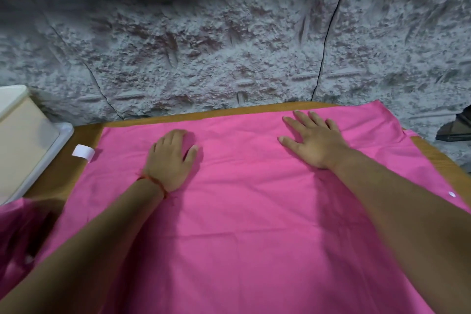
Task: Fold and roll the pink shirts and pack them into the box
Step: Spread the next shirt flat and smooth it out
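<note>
A pink shirt (242, 199) lies spread flat over most of the wooden table (84, 135). My left hand (169, 158), with a red thread at the wrist, rests palm down on its left part, fingers slightly bent. On the shirt's far right part lies my right hand (313, 140), flat with fingers spread. A white button (452, 194) shows at the shirt's right edge. The box (23, 140), pale with a clear rim, stands at the table's left end. More pink cloth (15, 232) hangs at the lower left.
A white label (83, 152) lies on the table by the shirt's left edge. A rough grey-white wall (229, 46) rises right behind the table. A dark object (456, 127) sits beyond the table's right corner.
</note>
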`<action>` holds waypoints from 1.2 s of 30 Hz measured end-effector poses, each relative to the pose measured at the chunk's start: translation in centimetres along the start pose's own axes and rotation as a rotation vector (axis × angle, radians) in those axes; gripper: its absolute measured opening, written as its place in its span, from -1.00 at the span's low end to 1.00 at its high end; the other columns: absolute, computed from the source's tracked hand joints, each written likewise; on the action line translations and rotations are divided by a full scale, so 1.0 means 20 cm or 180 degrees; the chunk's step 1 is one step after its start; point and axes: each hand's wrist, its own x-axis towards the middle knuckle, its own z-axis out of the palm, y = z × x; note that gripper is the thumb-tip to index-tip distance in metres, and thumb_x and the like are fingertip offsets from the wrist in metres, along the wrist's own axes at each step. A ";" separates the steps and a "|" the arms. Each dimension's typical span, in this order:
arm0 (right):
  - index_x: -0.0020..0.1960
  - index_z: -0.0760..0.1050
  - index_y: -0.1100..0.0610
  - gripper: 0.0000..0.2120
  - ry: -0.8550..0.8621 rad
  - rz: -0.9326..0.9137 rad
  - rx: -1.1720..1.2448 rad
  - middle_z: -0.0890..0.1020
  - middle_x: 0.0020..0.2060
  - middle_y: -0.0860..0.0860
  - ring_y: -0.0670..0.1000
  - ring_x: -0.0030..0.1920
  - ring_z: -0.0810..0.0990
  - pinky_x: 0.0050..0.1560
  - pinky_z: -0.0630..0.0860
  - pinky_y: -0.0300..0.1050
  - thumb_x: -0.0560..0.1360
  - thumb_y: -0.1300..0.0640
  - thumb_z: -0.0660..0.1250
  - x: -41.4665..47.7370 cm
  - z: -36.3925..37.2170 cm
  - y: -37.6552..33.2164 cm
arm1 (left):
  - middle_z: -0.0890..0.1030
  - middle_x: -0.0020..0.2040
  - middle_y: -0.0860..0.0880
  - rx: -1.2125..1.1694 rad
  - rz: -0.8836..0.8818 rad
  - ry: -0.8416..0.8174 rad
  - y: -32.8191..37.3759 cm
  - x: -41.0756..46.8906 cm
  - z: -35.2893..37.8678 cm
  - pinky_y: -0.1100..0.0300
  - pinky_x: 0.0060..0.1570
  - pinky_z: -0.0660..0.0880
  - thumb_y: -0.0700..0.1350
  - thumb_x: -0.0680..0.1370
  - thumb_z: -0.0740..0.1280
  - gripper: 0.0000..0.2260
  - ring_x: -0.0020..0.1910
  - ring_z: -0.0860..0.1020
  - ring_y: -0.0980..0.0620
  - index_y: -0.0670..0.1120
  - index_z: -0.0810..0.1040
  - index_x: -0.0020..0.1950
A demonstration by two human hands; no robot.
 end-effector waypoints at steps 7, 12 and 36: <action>0.67 -0.16 -0.28 -0.17 -0.0201 0.0034 -0.0139 -0.16 0.69 -0.15 0.08 0.69 -0.15 0.61 -0.12 0.34 0.49 -0.59 -0.25 -0.01 -0.05 -0.03 | -0.07 0.70 0.10 0.0426 -0.0704 -0.0941 -0.11 -0.03 -0.02 -0.33 0.55 -0.03 0.57 0.50 -0.05 -0.19 0.68 -0.07 -0.10 0.25 -0.05 0.67; 0.67 0.03 -0.21 -0.31 -0.0079 -0.0179 -0.0563 0.08 0.69 -0.06 0.16 0.65 0.11 0.56 0.09 0.42 0.58 -0.41 -0.16 0.00 -0.12 -0.19 | 0.03 0.70 0.11 0.0340 -0.0823 -0.0944 -0.16 0.08 -0.10 -0.37 0.51 0.08 0.56 0.50 -0.09 -0.26 0.66 0.04 -0.13 0.30 0.06 0.64; 0.67 -0.05 -0.26 -0.20 0.0192 0.0564 0.0007 -0.01 0.70 -0.12 0.10 0.68 -0.03 0.61 0.00 0.29 0.52 -0.57 -0.20 -0.67 0.02 -0.03 | -0.10 0.70 0.15 0.0366 -0.0890 -0.0898 -0.29 -0.25 -0.07 -0.33 0.55 -0.05 0.61 0.38 -0.21 -0.17 0.68 -0.08 -0.08 0.37 -0.11 0.63</action>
